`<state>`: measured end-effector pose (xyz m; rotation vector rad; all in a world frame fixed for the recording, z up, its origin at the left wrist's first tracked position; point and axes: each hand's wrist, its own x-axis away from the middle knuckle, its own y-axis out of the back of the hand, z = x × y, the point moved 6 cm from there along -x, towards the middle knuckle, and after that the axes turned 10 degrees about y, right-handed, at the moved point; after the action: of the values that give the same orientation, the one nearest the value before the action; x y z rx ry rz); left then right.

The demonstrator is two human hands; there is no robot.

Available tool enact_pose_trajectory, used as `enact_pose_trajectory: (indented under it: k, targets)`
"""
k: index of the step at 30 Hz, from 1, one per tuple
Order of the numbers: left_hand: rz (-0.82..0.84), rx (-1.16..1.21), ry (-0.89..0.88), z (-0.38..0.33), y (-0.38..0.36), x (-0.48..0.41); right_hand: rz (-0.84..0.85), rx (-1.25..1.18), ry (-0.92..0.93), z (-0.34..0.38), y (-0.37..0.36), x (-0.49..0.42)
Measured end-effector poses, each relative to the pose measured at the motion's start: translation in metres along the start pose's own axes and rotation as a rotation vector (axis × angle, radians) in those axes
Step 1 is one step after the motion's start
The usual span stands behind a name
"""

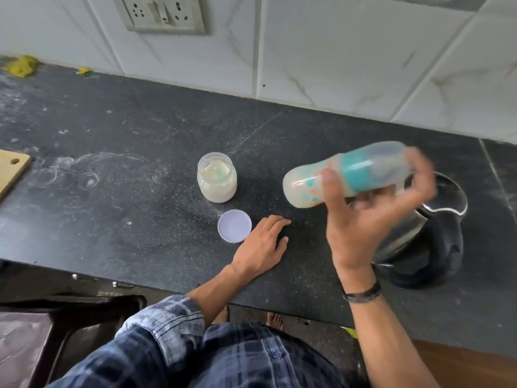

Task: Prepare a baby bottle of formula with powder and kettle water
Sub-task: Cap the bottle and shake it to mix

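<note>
My right hand (372,208) grips a baby bottle (307,182) above the counter. The bottle lies nearly sideways, its base pointing left and its clear cap to the right, with a teal collar and milky liquid inside. It looks blurred. My left hand (263,245) rests flat on the dark counter (126,208), fingers straight. Just left of that hand lies a round white lid (234,226). Behind the lid stands an uncovered clear jar of pale powder (217,177). A steel kettle (436,219) with a black handle sits under and right of my right hand.
A wooden board (11,170) pokes in at the left edge. White tiles and a wall socket (162,14) back the counter. Yellow scraps (22,65) lie at the far left corner. White powder smears mark the counter's left part. The counter's front edge runs near my body.
</note>
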<state>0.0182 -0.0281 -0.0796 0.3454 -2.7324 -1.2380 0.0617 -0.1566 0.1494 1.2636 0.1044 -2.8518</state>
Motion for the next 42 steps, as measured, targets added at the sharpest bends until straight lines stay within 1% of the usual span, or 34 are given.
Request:
enact_pose_trajectory:
  k: [1,2,5,6,8,10,14,19,22,24,27,30,33,35,39,41,42]
  targets:
    - [-0.001,-0.003,0.002,0.000,0.001,-0.001,-0.001,-0.002,0.041,0.003,0.001,-0.002]
    - [0.003,-0.008,0.005,0.001,0.001,-0.001,0.025,0.012,0.037,0.001,0.000,-0.003]
    - [0.014,-0.016,0.018,0.000,0.001,0.000,0.148,0.044,-0.141,-0.018,-0.010,0.005]
    - [0.018,-0.018,0.017,-0.001,0.001,0.000,0.139,0.038,-0.175,-0.018,-0.009,0.010]
    - [0.014,-0.021,0.015,-0.002,0.001,-0.001,0.054,0.003,-0.151,-0.012,-0.005,0.011]
    - [0.008,-0.029,0.010,-0.001,0.000,-0.001,0.057,0.005,-0.130,-0.012,-0.005,0.013]
    - [0.006,-0.012,0.021,0.000,-0.003,0.000,0.217,0.120,-0.253,-0.043,-0.011,0.038]
    - [0.038,0.112,0.088,0.006,-0.007,-0.002,0.342,0.220,-0.294,-0.062,-0.016,0.067]
    - [0.065,0.138,0.100,0.009,-0.010,-0.003,0.434,0.292,-0.299,-0.068,-0.021,0.083]
    - [0.094,0.170,0.110,0.009,-0.011,-0.004,0.462,0.304,-0.295,-0.069,-0.021,0.089]
    - [0.094,0.174,0.114,0.010,-0.011,-0.004,0.496,0.306,-0.288,-0.071,-0.020,0.092]
    - [0.110,0.183,0.119,0.011,-0.015,-0.003,0.524,0.308,-0.347,-0.074,-0.018,0.097]
    - [0.099,0.220,0.144,0.009,-0.011,-0.003,0.610,0.346,-0.430,-0.076,-0.017,0.104]
    - [0.085,0.247,0.128,0.005,-0.007,-0.002,0.649,0.367,-0.434,-0.076,-0.017,0.104]
    - [0.077,0.193,0.076,0.000,-0.004,-0.001,0.659,0.344,-0.407,-0.072,-0.019,0.096]
    - [0.064,0.116,0.031,0.000,-0.006,-0.003,0.585,0.302,-0.375,-0.065,-0.016,0.085]
    - [0.052,0.071,0.012,-0.001,-0.007,-0.004,0.502,0.254,-0.342,-0.057,-0.013,0.076]
